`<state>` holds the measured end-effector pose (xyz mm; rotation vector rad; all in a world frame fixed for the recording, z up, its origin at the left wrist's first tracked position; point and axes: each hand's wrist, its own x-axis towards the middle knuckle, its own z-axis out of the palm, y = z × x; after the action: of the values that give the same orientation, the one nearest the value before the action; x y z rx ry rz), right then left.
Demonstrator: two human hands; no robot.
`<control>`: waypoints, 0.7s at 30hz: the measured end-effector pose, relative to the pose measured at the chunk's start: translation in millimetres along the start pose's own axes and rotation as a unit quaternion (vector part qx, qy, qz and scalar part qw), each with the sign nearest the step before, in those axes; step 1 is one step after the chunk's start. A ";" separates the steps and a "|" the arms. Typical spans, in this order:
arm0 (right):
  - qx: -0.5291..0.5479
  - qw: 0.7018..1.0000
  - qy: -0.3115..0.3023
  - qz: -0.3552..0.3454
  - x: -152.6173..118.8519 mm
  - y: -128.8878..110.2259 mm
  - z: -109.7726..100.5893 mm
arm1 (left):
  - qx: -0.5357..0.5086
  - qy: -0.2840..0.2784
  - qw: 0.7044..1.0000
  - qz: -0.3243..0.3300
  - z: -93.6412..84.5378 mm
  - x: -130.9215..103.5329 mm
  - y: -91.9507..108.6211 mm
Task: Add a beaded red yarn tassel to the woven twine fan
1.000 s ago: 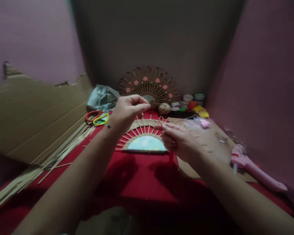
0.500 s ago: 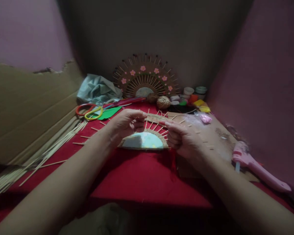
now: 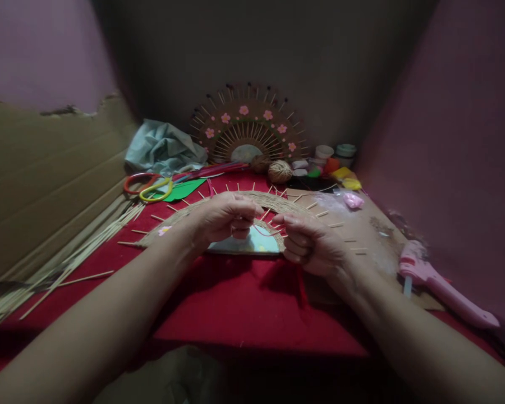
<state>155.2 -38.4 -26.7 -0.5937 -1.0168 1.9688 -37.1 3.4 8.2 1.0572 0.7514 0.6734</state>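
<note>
A thin red strand [image 3: 266, 232] runs between my two hands. My left hand [image 3: 232, 216] is closed in a pinch on its left end. Close by on the right, my right hand [image 3: 305, 241] pinches the strand too, and more red hangs below that hand. Beneath and behind both hands lies a woven half-round fan [image 3: 273, 202] with thin sticks poking out round its edge and a pale blue half-disc [image 3: 263, 240] at its base. My left forearm and hand hide part of the fan's left side.
A finished flowered fan [image 3: 244, 120] stands at the back, by a twine ball [image 3: 280, 171]. Scissors [image 3: 155, 188], a green sheet [image 3: 187, 189] and loose sticks [image 3: 84, 252] lie left. A pink glue gun [image 3: 441, 286] and cardboard [image 3: 376, 261] are on the right.
My left hand has moved slightly right and down. The strand between the hands now shows as a slack curve. The camera view has shifted a little.
</note>
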 end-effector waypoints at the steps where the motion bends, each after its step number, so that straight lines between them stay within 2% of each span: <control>1: -0.001 1.000 0.003 -0.003 -0.2 0.0 0.1 | 0.010 -0.002 1.000 0.005 0.3 -0.4 -0.1; 5: -0.012 0.999 0.040 -0.033 0.3 0.6 2.0 | 0.029 -0.010 0.999 0.015 0.8 -1.9 0.8; 14: -0.104 0.984 0.139 -0.037 4.6 6.9 15.2 | 0.150 0.026 0.987 0.053 9.8 -4.5 -4.7; 17: -0.096 0.984 0.146 -0.036 5.8 7.2 14.2 | 0.166 0.037 0.984 0.043 9.9 -5.7 -2.1; 21: -0.053 0.991 0.120 -0.022 6.1 7.1 10.2 | 0.181 0.031 0.983 0.020 7.7 -6.6 1.1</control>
<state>141.5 -40.2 -27.1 -0.8385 -0.9777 1.7635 -34.8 -5.3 12.9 1.3904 0.9325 0.6182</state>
